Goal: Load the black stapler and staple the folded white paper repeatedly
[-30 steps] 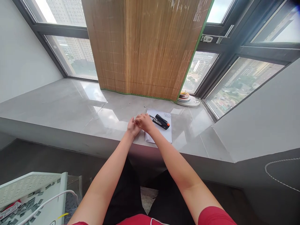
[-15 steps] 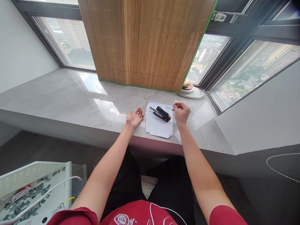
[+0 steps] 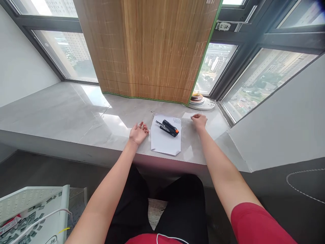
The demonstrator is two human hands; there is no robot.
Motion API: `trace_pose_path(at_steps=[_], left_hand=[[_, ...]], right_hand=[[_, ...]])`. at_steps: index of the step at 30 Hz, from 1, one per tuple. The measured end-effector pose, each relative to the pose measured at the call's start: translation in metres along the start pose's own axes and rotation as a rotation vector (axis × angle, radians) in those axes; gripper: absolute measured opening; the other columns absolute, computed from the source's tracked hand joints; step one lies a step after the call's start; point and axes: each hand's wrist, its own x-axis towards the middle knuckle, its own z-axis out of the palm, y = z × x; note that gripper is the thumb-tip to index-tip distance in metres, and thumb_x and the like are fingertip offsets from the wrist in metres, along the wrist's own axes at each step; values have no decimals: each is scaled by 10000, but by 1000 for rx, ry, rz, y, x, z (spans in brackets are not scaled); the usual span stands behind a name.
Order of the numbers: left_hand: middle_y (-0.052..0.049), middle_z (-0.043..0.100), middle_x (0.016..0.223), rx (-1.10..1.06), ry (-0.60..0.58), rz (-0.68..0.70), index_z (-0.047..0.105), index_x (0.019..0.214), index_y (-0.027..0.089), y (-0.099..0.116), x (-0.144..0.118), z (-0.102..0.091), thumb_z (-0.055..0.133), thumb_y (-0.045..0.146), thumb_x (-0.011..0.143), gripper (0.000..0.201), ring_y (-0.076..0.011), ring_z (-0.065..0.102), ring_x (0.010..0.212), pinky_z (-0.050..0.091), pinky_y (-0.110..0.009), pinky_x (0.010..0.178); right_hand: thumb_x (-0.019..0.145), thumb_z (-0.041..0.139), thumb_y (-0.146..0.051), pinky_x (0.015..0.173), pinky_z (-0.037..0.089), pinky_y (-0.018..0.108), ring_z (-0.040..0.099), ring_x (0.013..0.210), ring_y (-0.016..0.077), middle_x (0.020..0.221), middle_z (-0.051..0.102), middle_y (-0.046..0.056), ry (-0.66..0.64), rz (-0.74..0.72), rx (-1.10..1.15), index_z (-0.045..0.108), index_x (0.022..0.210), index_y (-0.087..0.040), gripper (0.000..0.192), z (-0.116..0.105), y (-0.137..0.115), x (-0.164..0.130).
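A black stapler (image 3: 168,128) with an orange tip lies on a sheet of white paper (image 3: 165,144), its silver magazine end pointing to the upper left. Small grey print shows near the paper's upper right corner. Left of the paper, my left hand (image 3: 138,133) rests palm up on the stone sill, fingers loosely curled and apart, nothing in it. My right hand (image 3: 199,121) is on the sill to the right of the paper, apart from it. Its thumb and fingers are pinched together; whatever they hold is too small to make out.
Stacked plates (image 3: 199,101) stand by the window at the back right. A bamboo blind (image 3: 149,51) hangs down to the sill (image 3: 50,108). Below on the left is a white rack (image 3: 64,203) with grey pieces and a cable. A twisted cord (image 3: 289,176) hangs at the right.
My right hand has moved away from the paper's upper right corner, out to the right and lower onto the sill. My left hand keeps its open pose. The camera view has shifted slightly.
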Motion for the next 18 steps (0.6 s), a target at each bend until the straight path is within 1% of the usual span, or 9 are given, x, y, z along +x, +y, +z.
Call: trace_pose_path(at_steps=[3,6,9,11,13,16,17,18], left_hand=[[-76,630,888,5,-9,8,667,1001,165,0,2,-2,376,382,1161,397,-161,622,729,470,-302,666],[-78,626,884,12,4,11,671,983,168,0,3,-2,389,371,1156,388,-162,611,731,467,-302,668],[-78,621,876,23,15,12,671,964,171,0,4,-1,392,363,1154,388,-163,604,725,464,-303,661],[-76,616,869,32,14,14,669,952,172,0,4,0,396,354,1150,383,-162,599,718,463,-301,653],[-72,609,856,46,11,20,664,943,171,-1,6,0,400,335,1144,370,-158,593,705,459,-296,640],[-61,594,830,92,8,37,655,929,168,-2,8,1,423,298,1131,335,-152,586,690,455,-290,618],[-58,590,823,115,9,43,653,923,168,-3,9,1,436,288,1125,320,-151,585,688,455,-289,614],[-55,587,817,141,10,50,652,918,169,-4,10,1,451,277,1118,303,-150,584,687,457,-287,612]], right_hand=[[712,681,-170,978,567,388,749,942,275,872,812,102,-37,-17,-50,780,777,-183,119,8,-6,16],[728,676,-157,1001,546,386,738,962,274,888,811,114,-64,-26,-94,780,783,-174,119,12,-5,22],[816,648,-193,1031,528,385,739,986,271,986,817,140,-66,-23,-137,801,899,-155,179,11,-3,20],[887,575,-209,1054,516,398,731,1032,281,1077,806,173,-54,-17,-178,800,1012,-132,269,7,-3,14],[912,507,-192,1063,511,409,715,1066,292,1133,783,199,-61,-18,-227,787,1072,-114,331,1,-3,1],[899,515,-198,1080,508,437,678,1147,316,1209,742,213,-125,-47,-292,783,1034,-132,307,-10,-2,-34],[903,533,-223,1100,500,472,655,1200,335,1253,725,216,-152,-60,-317,781,1037,-143,293,-13,-1,-49],[921,540,-260,1130,480,529,621,1269,359,1315,701,220,-173,-76,-351,775,1079,-152,304,-15,0,-66]])
